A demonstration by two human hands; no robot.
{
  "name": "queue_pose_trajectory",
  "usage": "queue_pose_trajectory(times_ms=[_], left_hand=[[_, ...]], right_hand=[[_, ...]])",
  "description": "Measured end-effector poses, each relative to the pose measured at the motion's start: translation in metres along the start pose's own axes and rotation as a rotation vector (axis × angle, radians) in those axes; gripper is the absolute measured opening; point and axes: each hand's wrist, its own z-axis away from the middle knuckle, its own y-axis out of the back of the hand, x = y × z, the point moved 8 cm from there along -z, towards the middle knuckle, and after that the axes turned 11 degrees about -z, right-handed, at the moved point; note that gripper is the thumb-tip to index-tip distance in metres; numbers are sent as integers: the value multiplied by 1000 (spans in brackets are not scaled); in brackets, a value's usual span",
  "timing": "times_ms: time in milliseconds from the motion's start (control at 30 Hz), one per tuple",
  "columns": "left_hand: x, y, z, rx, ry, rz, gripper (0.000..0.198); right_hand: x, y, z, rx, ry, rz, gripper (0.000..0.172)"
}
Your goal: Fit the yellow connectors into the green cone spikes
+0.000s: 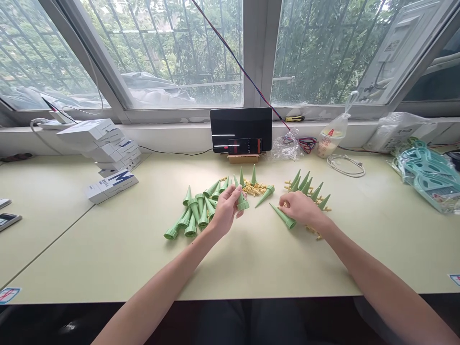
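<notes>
Currently we log: (1) L. hand (225, 207), grasping one tapered light-green plastic spike (242, 203); tip up, broad collar down, axis near upright w/ slight lean left. (2) R. hand (300, 207), fingers bent in & bunched; can't tell if anything's in them. (3) Key relation: held spike is left of R. hand, across a gap; L. hand has it. (4) Loose light-green conical spike (286, 218), lying on flat pale-yellow bench (251, 268) just beside R. fingertips, the nearer hand by far; axis slants, tip far-left, collar near-right. (5) Short yellow stick-like pegs (257, 190), piled beyond & btwn the hands. (6) Heap of light-green plastic cones (194, 211), just left of L. hand.
</notes>
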Motion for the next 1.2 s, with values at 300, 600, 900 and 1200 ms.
queue_pose_trajectory(times_ms=[300,600,900,1200], left_hand=[[-2,1,-1,-2,11,14,35],[-1,1,0,7,11,-3,37],[0,1,0,10,7,-15,37],[-2,1,0,2,5,-13,37]], right_hand=[[-3,-1,2,-22,-29,-11,17],[-6,-1,2,29,19,-64,18],[-16,7,4,298,213,-321,16],[-24,8,9,362,271,-689,20]])
